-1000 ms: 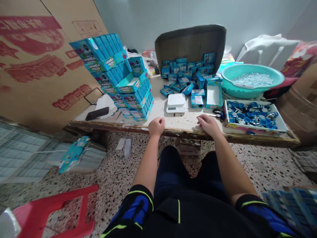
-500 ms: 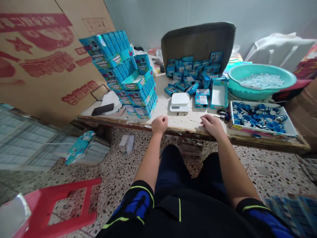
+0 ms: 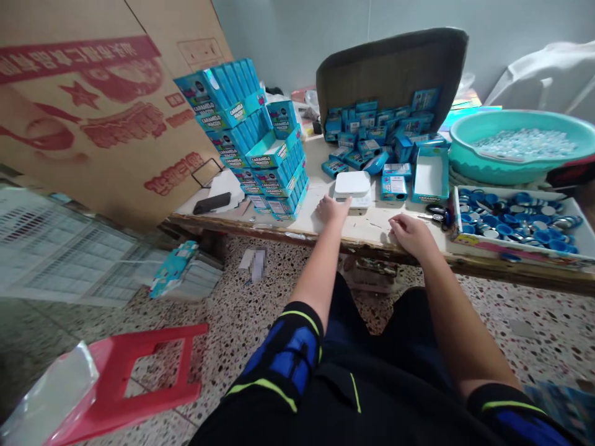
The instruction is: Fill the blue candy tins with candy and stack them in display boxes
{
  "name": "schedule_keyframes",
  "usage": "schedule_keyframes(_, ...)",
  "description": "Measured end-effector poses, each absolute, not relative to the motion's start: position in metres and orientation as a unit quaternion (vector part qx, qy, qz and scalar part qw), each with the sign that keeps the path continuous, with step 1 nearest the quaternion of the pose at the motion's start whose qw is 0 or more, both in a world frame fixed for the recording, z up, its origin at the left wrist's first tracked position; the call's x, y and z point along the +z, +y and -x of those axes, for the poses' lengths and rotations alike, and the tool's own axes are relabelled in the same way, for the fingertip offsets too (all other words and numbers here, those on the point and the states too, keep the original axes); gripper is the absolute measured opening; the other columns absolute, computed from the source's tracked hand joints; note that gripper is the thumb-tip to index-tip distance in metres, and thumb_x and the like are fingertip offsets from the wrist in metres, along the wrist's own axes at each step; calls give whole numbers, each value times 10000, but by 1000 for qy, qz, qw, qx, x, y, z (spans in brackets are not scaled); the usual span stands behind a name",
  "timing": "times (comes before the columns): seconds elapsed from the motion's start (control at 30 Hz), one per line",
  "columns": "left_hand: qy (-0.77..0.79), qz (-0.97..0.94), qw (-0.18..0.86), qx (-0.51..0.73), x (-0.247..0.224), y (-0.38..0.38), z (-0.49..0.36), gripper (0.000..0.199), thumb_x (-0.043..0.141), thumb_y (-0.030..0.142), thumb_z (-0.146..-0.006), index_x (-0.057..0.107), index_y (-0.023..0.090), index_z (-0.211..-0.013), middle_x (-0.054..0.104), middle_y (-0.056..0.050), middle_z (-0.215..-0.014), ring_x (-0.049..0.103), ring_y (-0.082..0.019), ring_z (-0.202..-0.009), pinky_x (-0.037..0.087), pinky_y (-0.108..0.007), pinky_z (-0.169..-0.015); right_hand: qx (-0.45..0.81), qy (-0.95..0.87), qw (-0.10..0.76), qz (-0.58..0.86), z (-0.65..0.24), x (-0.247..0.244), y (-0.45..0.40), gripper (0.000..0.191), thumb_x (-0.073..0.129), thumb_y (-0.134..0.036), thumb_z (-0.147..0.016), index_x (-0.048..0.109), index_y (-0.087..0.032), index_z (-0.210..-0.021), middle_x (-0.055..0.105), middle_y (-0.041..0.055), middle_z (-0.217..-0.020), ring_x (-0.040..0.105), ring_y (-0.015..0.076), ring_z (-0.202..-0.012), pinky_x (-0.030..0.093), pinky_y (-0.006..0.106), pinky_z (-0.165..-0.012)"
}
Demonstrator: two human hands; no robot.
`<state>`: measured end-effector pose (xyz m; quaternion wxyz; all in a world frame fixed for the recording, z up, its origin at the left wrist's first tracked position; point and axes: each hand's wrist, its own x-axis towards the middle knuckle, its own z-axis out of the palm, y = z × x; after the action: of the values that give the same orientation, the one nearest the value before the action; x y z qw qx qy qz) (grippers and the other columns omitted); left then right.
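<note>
My left hand (image 3: 332,211) is at the front left corner of a small white kitchen scale (image 3: 352,184), its thumb and fingers apart and seeming to touch the scale's edge. The scale's platform is bare, and the hand partly covers its display. My right hand (image 3: 411,235) rests near the table's front edge, fingers loosely curled and a little apart, with nothing visible in them. Scissors (image 3: 439,215) with dark handles lie just beyond it. Behind the scale are small blue boxes (image 3: 394,187) and an open blue display box (image 3: 429,175) with a white inside.
Stacked blue display boxes (image 3: 279,179) stand at left, beside a black phone (image 3: 212,203). A tipped carton (image 3: 390,68) spills blue boxes at the back. Right are a turquoise basin (image 3: 515,167) of small wrapped pieces and a tray (image 3: 525,248) of blue caps. A red stool (image 3: 139,378) is below left.
My left hand has moved right and forward from the table edge to the scale, its closed fingers spreading. My right hand stays near the table edge. The camera view has turned slightly left.
</note>
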<state>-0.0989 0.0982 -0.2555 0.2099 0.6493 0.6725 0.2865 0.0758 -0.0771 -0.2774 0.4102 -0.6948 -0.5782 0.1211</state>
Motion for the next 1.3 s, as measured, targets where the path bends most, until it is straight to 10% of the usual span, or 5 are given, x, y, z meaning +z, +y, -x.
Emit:
schedule_keyframes(0.13,666,-648,179,322,-265,89,83,847,576,565,-916,270,113,-1564,543,-281,-1429,456,-417,-1363,246,-552,-1153,111,-565,467,671,-75,-282,-73,246,536,-409,-901,694,-221,-882,724,83,-825,646,250,-757,479,369,-700)
schedule_keyframes(0.47,624,-654,262,337,-267,115,95,573,297,567,-1014,704,220,-1219,671,-170,-1311,511,-367,-1336,262,-526,-1169,257,-405,552,682,-50,-277,53,519,495,-675,-891,644,-194,-768,684,130,-788,655,326,-922,519,412,-849)
schedule_keyframes(0.7,566,-625,342,415,-265,129,111,650,194,510,-1051,724,173,-1216,687,-132,-1306,605,-274,-1256,429,-376,-1090,309,-371,631,608,-42,-287,61,572,559,-649,-862,661,-158,-1136,613,48,-786,609,215,-690,576,373,-673)
schedule_keyframes(1.3,467,-646,355,489,-261,113,115,455,416,488,-1037,742,172,-1028,679,-112,-1151,625,-261,-1168,460,-355,-1051,364,-279,712,531,-55,-284,51,367,677,-453,-747,643,-221,-1030,564,2,-773,592,177,-730,592,328,-642)
